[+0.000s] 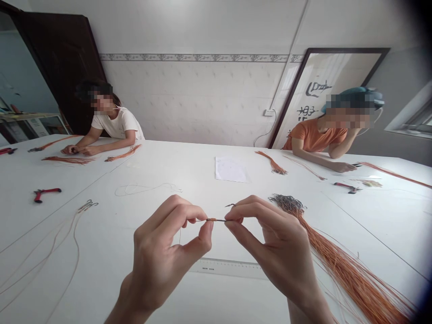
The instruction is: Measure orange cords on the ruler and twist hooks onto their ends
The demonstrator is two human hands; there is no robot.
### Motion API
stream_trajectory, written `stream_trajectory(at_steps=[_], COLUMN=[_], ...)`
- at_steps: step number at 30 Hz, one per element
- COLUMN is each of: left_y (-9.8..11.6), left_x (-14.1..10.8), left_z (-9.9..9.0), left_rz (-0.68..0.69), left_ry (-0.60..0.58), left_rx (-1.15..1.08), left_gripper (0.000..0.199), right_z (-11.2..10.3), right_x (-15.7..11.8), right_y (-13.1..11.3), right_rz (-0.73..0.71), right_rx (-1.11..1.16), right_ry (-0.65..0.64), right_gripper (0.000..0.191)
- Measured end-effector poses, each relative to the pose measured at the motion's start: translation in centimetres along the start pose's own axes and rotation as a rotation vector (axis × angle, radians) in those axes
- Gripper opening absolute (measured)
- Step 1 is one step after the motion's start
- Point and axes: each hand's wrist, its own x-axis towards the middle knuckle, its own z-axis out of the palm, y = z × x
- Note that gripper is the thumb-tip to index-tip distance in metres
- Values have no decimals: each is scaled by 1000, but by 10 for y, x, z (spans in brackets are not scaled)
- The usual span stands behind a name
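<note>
A dark fish hook (220, 220) lies level between my hands, with orange line wrapped in a short band around its shank near the eye. My right hand (270, 234) pinches the hook at its bend end, and its barbed point shows above the fingers. At the other end, my left hand (172, 238) is closed in a pinch on the thin fishing line (180, 236), part of which hangs below the fingers. A clear ruler (229, 268) lies flat on the white table (189, 297) beneath my hands.
Right of my hands lies a big bundle of hooks (288, 203) on orange lines. Several loose hooks (88, 205) with pale lines lie left. Red-handled pliers (45, 194), another pair (347, 187) and a paper sheet (231, 169) are farther off. Two people sit opposite.
</note>
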Motion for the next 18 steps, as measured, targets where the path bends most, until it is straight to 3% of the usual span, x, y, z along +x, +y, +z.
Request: stream_trajectory(at_steps=[18], left_y=[-1], left_x=[1], left_z=[4], left_rz=[-17], left_ry=[-1], left_rx=[6], left_gripper=[17], right_z=[3], right_x=[-1], right_y=[1], right_rz=[33], right_rx=[-14], right_ry=[21], right_gripper=[12])
